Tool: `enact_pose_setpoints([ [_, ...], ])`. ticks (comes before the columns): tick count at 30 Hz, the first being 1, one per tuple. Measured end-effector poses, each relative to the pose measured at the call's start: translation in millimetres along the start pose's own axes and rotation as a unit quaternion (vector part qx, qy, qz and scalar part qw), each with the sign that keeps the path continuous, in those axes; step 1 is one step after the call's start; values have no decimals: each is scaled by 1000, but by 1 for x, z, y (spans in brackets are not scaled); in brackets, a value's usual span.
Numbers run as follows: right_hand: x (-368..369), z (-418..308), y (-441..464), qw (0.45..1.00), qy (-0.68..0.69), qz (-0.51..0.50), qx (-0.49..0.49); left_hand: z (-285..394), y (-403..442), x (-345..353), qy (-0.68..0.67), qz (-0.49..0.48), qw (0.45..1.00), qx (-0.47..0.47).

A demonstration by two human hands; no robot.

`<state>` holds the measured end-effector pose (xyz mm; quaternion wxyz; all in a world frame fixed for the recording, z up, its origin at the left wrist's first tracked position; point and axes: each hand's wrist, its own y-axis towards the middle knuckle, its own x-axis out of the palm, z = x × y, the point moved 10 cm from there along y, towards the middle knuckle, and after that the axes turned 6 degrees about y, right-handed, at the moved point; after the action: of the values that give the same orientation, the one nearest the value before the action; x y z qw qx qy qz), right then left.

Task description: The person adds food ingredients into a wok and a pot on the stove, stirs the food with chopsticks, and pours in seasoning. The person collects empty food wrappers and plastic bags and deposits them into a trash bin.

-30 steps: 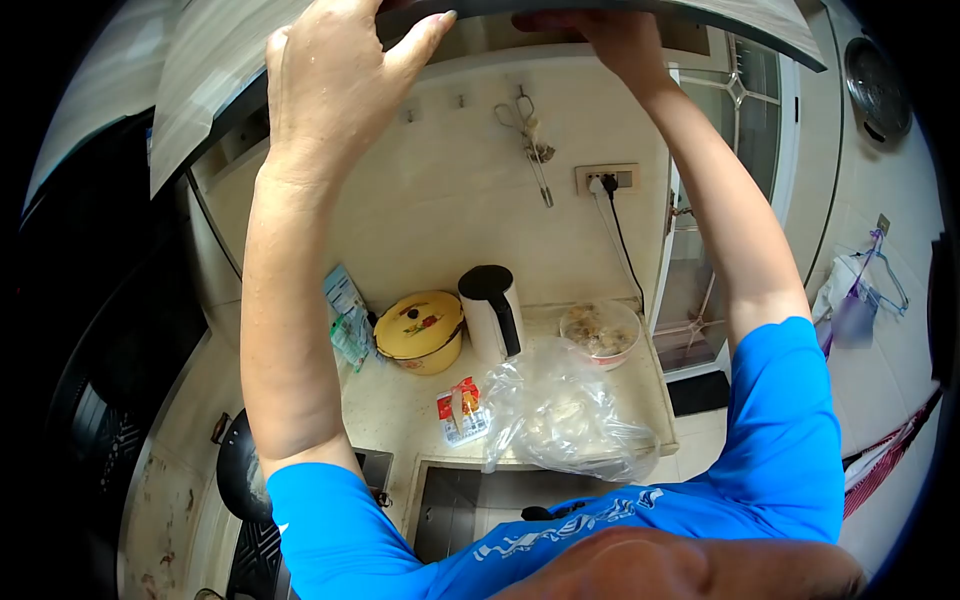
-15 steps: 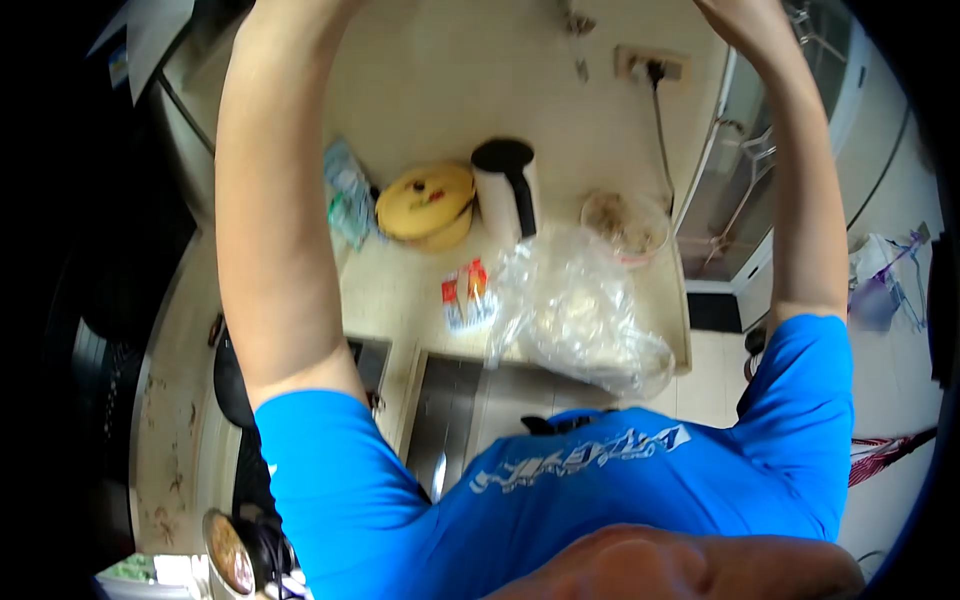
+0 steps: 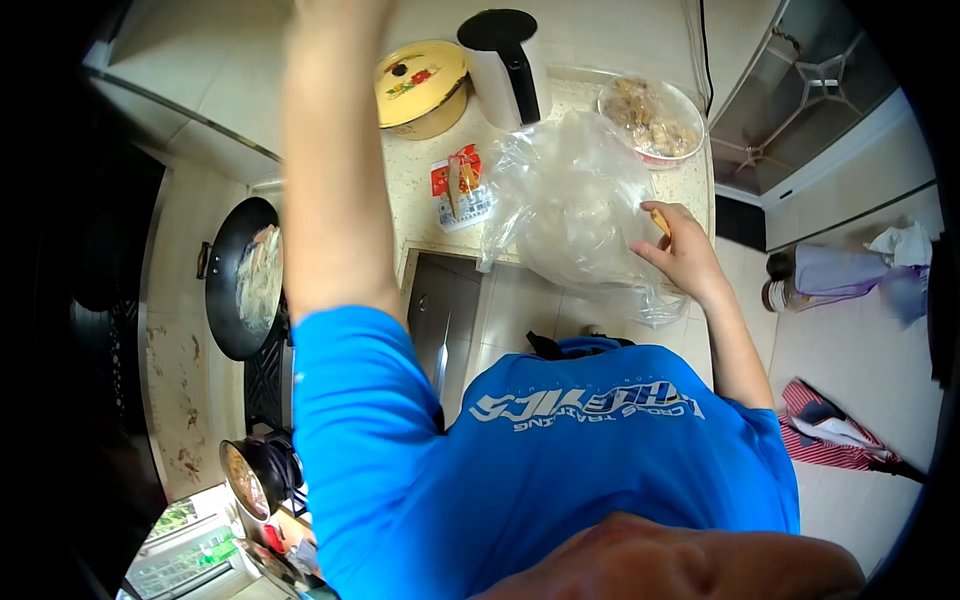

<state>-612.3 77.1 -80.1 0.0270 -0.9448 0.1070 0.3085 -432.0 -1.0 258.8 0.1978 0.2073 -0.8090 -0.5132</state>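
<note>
Small tan obj. (image 3: 660,222) is sitting pinched in R hand (image 3: 681,252) by crumpled clear plastic bag (image 3: 585,215); L hand's off-frame, can't tell.

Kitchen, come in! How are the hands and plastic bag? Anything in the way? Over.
Left hand out of frame. Right hand at the plastic bag, small yellowish item against it. Food bowl close behind the bag.

We see soft, fairly bright light over the scene, strongest at the pale-framed glass window (image 3: 180,570) at the near left, while the left margin falls into black. White glare streaks the crumpled clear plastic bag (image 3: 580,205); blur smears the raised bare left arm (image 3: 340,170), and our wide lens bows straight edges.
</note>
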Motion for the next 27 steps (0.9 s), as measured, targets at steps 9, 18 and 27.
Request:
enact_pose_setpoints([
  [9, 4, 91, 18, 979, -182, 62, 70, 34, -499, -21, 149, -606, 580, -524],
  [18, -59, 101, 66, 934, 305, 98, 156, -2, -503, -62, 87, -442, 659, -603],
  [27, -87, 118, 56, 827, 547, 55, 114, -20, -509, -69, 28, -404, 633, -660],
])
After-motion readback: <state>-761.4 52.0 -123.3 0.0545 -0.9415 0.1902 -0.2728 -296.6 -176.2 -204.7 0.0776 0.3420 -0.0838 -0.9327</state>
